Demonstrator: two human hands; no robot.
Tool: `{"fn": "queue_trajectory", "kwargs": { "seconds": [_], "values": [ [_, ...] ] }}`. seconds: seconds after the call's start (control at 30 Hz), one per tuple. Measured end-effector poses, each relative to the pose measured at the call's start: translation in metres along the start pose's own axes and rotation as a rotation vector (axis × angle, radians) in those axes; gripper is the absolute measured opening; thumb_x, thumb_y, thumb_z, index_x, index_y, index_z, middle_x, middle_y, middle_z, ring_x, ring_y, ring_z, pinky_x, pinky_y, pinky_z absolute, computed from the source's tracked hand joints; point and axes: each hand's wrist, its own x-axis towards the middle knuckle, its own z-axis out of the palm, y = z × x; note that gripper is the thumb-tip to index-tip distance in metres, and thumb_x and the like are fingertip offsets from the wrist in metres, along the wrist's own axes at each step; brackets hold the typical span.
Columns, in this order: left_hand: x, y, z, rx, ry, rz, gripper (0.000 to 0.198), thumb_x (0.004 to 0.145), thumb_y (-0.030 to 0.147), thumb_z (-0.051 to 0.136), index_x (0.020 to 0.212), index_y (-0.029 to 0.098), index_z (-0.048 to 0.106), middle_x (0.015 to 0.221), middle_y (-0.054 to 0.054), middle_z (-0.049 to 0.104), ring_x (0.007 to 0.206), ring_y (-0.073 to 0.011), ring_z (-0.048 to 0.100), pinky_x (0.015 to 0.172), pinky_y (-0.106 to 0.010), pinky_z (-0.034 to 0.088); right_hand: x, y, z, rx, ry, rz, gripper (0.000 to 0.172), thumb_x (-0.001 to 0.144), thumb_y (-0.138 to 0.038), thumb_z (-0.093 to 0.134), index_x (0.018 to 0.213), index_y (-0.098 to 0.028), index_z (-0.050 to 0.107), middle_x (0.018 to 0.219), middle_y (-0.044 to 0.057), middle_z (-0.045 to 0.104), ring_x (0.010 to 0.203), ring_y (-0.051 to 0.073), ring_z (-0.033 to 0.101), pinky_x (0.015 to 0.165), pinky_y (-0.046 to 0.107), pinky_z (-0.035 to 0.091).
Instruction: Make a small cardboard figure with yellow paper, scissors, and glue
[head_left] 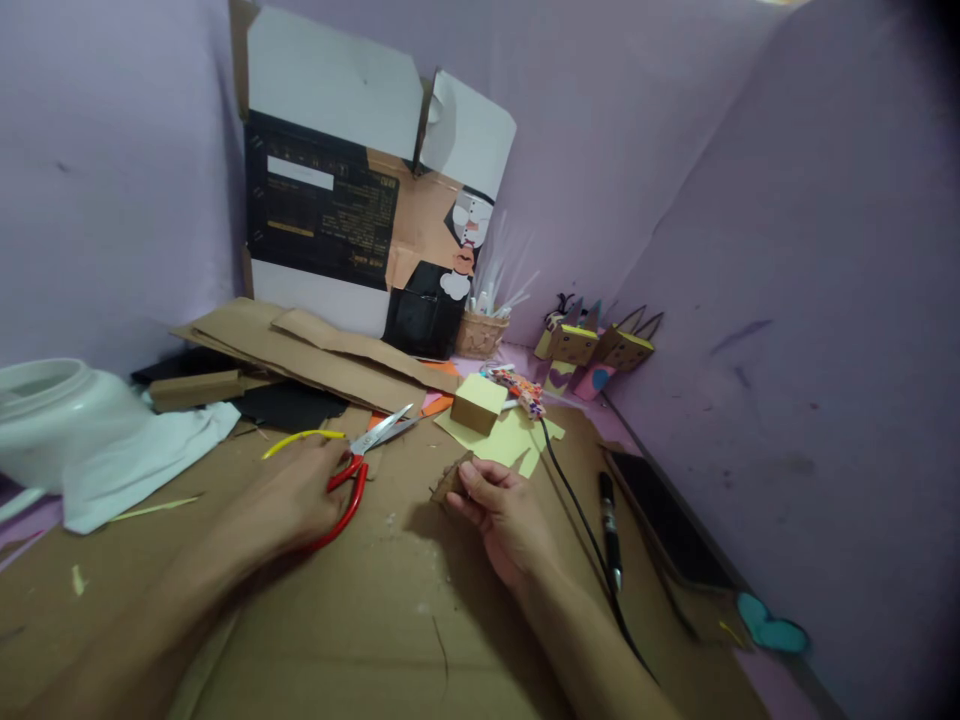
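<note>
My left hand (pixel 304 495) is closed on a pair of scissors with red handles (pixel 358 515), whose parted blades point up and to the right. A curved yellow strip (pixel 300 438) shows just beyond that hand. Between thumb and fingers, my right hand (pixel 510 510) pinches a small piece of brown cardboard (pixel 451 482) above the work surface. Behind it stands a small cardboard box with a pale yellow top (pixel 478 402), on pale yellow paper (pixel 531 455).
A patterned object (pixel 521 388) lies behind, with a black cord (pixel 574 490) running toward me. A pen (pixel 610 530) and a dark phone-like slab (pixel 671 520) lie right. Cardboard strips (pixel 300 350) and a white jar (pixel 56 420) are left; decorated cardboard figures (pixel 574 345) stand at back.
</note>
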Motion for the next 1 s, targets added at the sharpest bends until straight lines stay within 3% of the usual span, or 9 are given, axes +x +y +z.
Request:
{"fn": "queue_trajectory", "kwargs": {
  "seconds": [0.1,0.23,0.47,0.63,0.77,0.9,1.0],
  "values": [
    [-0.001,-0.001,0.004,0.249,-0.008,0.002,0.029,0.075,0.035,0.041,0.089,0.017,0.06,0.086,-0.014,0.059,0.077,-0.0272,0.055,0.061,-0.033,0.037,0.0,-0.001,0.0,-0.005,-0.009,0.0,0.033,0.041,-0.028,0.085,0.062,-0.012,0.065,0.061,-0.002,0.06,0.057,0.008,0.056,0.053,0.019,0.051],
    [0.002,-0.003,0.008,0.351,0.017,-0.033,0.037,0.076,0.039,0.039,0.096,0.016,0.059,0.091,-0.017,0.056,0.084,-0.0324,0.054,0.065,-0.037,0.039,0.0,-0.002,0.0,-0.006,-0.01,0.003,0.031,0.043,-0.026,0.085,0.062,-0.012,0.065,0.061,-0.001,0.06,0.056,0.008,0.056,0.053,0.019,0.051],
    [0.008,-0.001,0.001,0.249,0.019,-0.065,0.035,0.069,0.034,0.047,0.098,0.017,0.055,0.089,-0.014,0.06,0.081,-0.0317,0.057,0.063,-0.036,0.04,-0.001,-0.003,0.001,0.011,-0.008,-0.025,0.031,0.041,-0.027,0.085,0.06,-0.012,0.065,0.059,-0.002,0.058,0.054,0.007,0.054,0.051,0.018,0.051],
    [0.002,0.014,-0.018,-0.139,0.0,-0.202,0.034,0.064,0.032,0.054,0.096,0.021,0.053,0.082,-0.007,0.064,0.075,-0.0257,0.059,0.061,-0.032,0.042,-0.002,-0.004,0.002,0.025,-0.004,-0.058,0.032,0.041,-0.028,0.085,0.059,-0.012,0.064,0.058,-0.002,0.059,0.053,0.007,0.054,0.052,0.018,0.051],
    [-0.007,0.02,-0.015,-0.508,0.019,-0.005,0.05,0.069,0.032,0.054,0.116,0.019,0.042,0.078,-0.001,0.061,0.072,-0.0186,0.059,0.061,-0.027,0.044,-0.002,-0.003,0.003,0.026,-0.002,-0.105,0.032,0.043,-0.031,0.084,0.062,-0.013,0.065,0.06,-0.001,0.062,0.054,0.008,0.056,0.054,0.02,0.051],
    [-0.019,0.033,-0.003,-0.365,0.048,0.273,0.041,0.081,0.031,0.043,0.121,0.02,0.046,0.08,-0.004,0.061,0.074,-0.018,0.057,0.067,-0.028,0.044,-0.001,-0.002,0.002,0.006,-0.012,-0.173,0.028,0.047,-0.031,0.082,0.063,-0.014,0.066,0.065,0.001,0.066,0.058,0.01,0.059,0.057,0.022,0.051],
    [-0.027,0.041,0.004,-0.245,0.019,0.366,0.037,0.085,0.025,0.035,0.119,0.023,0.05,0.095,-0.007,0.061,0.086,-0.0204,0.056,0.077,-0.033,0.044,0.0,0.0,0.0,0.0,-0.015,-0.219,0.025,0.05,-0.031,0.081,0.064,-0.014,0.067,0.064,0.001,0.067,0.059,0.011,0.061,0.059,0.023,0.052]
  ]
}}
